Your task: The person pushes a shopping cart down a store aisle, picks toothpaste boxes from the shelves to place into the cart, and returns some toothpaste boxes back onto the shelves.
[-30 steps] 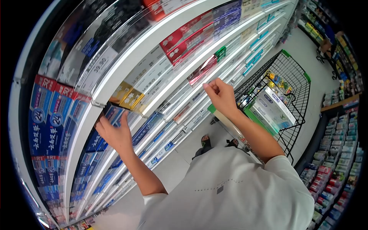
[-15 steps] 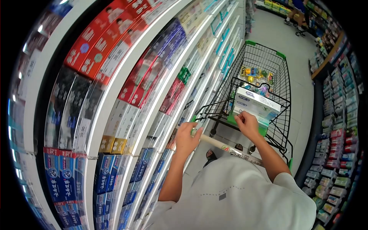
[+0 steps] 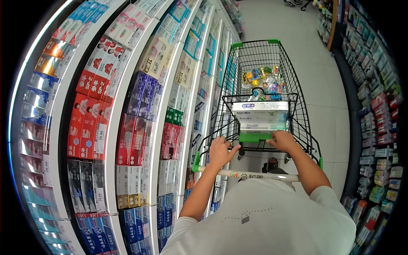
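Observation:
My left hand (image 3: 222, 152) is over the rear wires of the shopping cart (image 3: 304, 111), ahead of its handle (image 3: 259, 175). Its thumb sticks out to the right and the hand looks open. Beside the stacked flat boxes (image 3: 261, 115), my right hand (image 3: 282, 140) has its fingers curled in at the edge of the green child-seat panel (image 3: 255, 137). What those fingers grip, if anything, is hidden. The boxes are white and green, and one reads "Doctor". Both forearms cross the handle. Colourful packaged goods (image 3: 265, 80) lie deeper in the basket.
Toothpaste shelves (image 3: 140, 102) run close along the left, with red, purple, white and blue cartons and price tags. Racks of hanging packs (image 3: 376, 114) line the right. A pale tiled floor (image 3: 312, 72) stretches ahead. A person's feet (image 3: 293, 3) show at the top.
The cart now points straighter ahead and appears further left. The shelves have shifted downward in view. My left hand has moved from the handle to the wires in front of it.

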A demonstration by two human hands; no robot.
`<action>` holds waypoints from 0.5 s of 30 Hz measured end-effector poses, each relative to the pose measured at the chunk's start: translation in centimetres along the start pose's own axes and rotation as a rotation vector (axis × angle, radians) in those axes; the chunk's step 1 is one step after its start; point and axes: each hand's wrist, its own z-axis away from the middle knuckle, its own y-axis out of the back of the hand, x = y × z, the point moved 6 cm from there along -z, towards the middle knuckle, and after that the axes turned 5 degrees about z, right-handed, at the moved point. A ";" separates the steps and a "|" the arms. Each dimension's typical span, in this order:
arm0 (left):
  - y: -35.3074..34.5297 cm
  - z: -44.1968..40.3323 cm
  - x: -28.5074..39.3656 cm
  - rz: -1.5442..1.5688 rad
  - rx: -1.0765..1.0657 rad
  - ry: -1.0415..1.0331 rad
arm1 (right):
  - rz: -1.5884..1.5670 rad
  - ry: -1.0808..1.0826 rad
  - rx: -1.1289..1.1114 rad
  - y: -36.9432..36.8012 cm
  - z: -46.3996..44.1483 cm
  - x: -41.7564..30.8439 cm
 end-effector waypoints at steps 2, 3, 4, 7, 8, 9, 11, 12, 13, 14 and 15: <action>-0.5 -0.7 0.1 0.029 0.069 -0.102 | 0.001 0.050 0.001 0.3 -0.9 0.1; -0.8 -1.0 0.1 0.026 0.066 -0.097 | -0.003 0.055 -0.004 0.3 -1.4 0.3; -1.3 -1.5 -0.3 0.118 0.030 -0.021 | 0.008 0.087 -0.012 0.4 -1.9 0.3; -2.0 -2.8 0.1 0.194 -0.136 0.116 | 0.029 0.122 -0.067 1.2 -3.1 0.5; -2.0 -3.2 0.8 0.140 -0.150 0.047 | 0.018 0.137 -0.073 1.6 -3.4 0.5; -2.0 -3.3 1.4 0.086 -0.167 -0.023 | 0.007 0.150 -0.080 1.8 -3.6 0.4; -2.1 -4.1 2.0 -0.028 -0.243 -0.029 | 0.017 0.138 -0.118 2.8 -4.0 0.2; -2.7 -4.8 1.7 -0.036 -0.276 -0.024 | 0.024 0.152 -0.130 2.9 -4.4 0.1; -3.2 -5.4 1.3 -0.044 -0.310 -0.016 | 0.029 0.167 -0.144 3.1 -4.7 0.0; -3.8 -6.1 1.0 -0.056 -0.341 -0.029 | 0.024 0.175 -0.168 3.3 -5.1 0.0; -4.0 -6.9 1.1 -0.071 -0.391 0.003 | 0.018 0.181 -0.194 3.4 -5.3 0.0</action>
